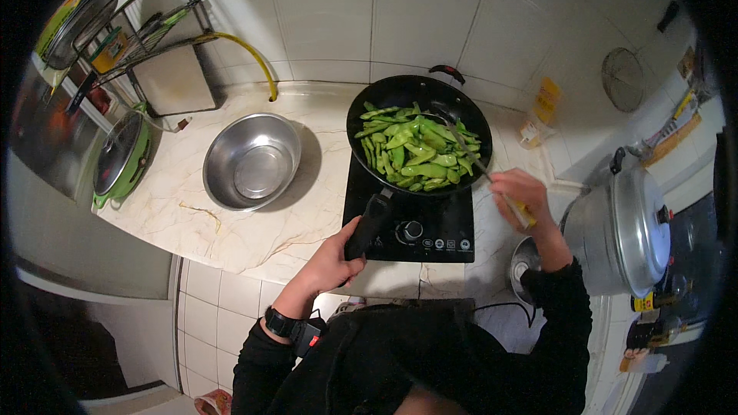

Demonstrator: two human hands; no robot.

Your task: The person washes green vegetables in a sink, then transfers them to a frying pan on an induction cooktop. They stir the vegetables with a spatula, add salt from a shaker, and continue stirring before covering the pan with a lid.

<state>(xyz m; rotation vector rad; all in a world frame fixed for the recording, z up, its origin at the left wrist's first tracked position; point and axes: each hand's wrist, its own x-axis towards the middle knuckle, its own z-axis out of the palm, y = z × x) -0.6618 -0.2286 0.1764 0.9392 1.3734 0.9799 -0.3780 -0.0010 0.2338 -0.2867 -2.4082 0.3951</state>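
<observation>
A black wok [403, 86] full of green bean pods [424, 150] sits on a black induction cooktop [444, 219] with a round knob. My left hand [336, 259] grips the wok's long black handle [373, 222]. In my right hand [522, 199] is the handle of a metal spatula [471, 155]. Its far end goes in among the pods at the wok's right side, where they hide its blade. The pods look glossy and bright green.
Left of the wok stands a bare steel bowl [253, 161]. Farther left are a green lidded pan [121, 155], a cutting board [173, 80] and a wire rack [150, 40]. A large lidded aluminium pot [611, 230] and a small metal bowl [523, 268] are at right. A plastic bag [539, 115] is near the wall.
</observation>
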